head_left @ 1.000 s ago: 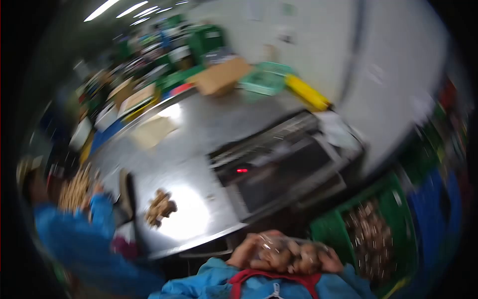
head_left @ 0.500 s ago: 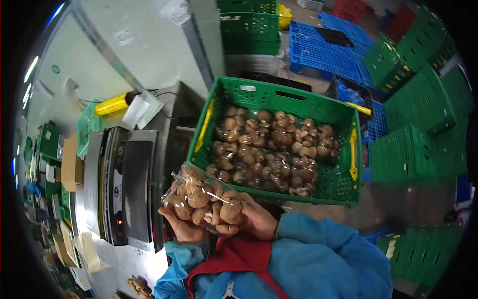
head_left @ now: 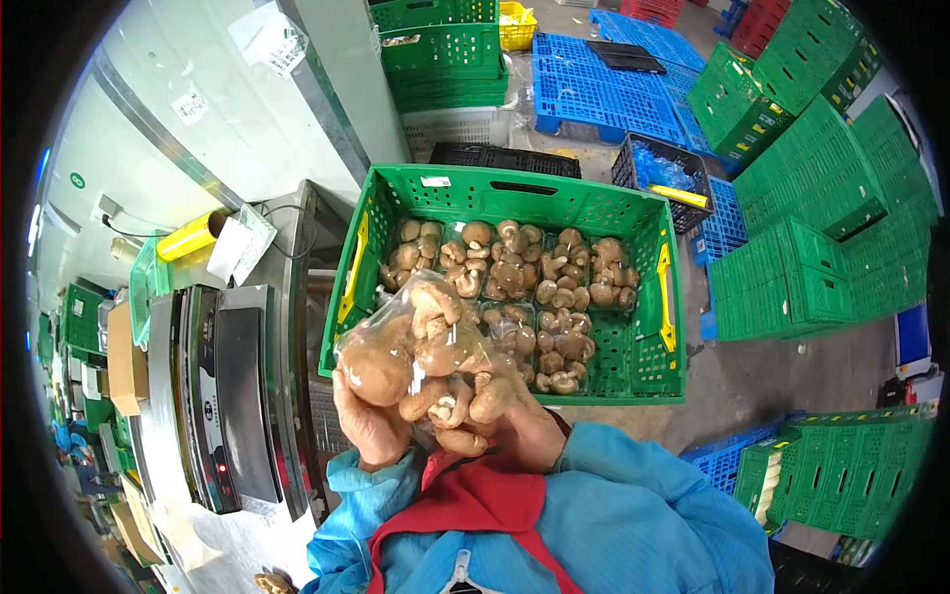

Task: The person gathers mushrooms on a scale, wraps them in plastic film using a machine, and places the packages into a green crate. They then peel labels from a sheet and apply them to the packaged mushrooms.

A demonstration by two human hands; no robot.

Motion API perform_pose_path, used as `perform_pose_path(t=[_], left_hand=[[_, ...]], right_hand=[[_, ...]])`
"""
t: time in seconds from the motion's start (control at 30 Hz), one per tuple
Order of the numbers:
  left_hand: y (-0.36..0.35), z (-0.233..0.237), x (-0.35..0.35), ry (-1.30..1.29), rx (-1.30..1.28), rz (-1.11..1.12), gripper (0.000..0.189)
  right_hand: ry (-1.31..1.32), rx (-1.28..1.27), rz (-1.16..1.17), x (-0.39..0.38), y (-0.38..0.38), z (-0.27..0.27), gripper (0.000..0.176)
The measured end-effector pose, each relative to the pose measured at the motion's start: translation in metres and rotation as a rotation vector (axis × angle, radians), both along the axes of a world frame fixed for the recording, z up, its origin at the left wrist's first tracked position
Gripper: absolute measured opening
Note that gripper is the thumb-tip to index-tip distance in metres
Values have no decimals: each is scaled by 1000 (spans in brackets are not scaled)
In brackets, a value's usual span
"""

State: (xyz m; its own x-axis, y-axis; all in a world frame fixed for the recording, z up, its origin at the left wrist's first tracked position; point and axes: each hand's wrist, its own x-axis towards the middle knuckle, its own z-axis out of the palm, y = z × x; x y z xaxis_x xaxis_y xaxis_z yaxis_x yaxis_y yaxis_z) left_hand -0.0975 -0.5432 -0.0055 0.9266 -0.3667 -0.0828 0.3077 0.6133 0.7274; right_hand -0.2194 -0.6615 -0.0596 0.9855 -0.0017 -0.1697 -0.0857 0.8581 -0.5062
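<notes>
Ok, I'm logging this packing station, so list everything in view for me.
bag of mushrooms: one, clear with brown mushrooms, held up before the crate
crate: one, green, ahead beside the table, holding packed mushrooms
machine: one, black and silver, on the table at left
cylinder: one, yellow, beyond the machine
pallets: several, blue, floor beyond the crate
stacked crates: many, green, right
left hand: one, fingers closed on the bag
right hand: one, fingers closed on the bag
</notes>
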Motion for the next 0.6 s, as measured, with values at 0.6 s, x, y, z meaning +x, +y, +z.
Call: perform_pose_path(t=[0.6], left_hand=[[-111, -45, -7, 116, 212, -364, 42]], right_hand=[[475, -996, -317, -4, -190, 4, 74]])
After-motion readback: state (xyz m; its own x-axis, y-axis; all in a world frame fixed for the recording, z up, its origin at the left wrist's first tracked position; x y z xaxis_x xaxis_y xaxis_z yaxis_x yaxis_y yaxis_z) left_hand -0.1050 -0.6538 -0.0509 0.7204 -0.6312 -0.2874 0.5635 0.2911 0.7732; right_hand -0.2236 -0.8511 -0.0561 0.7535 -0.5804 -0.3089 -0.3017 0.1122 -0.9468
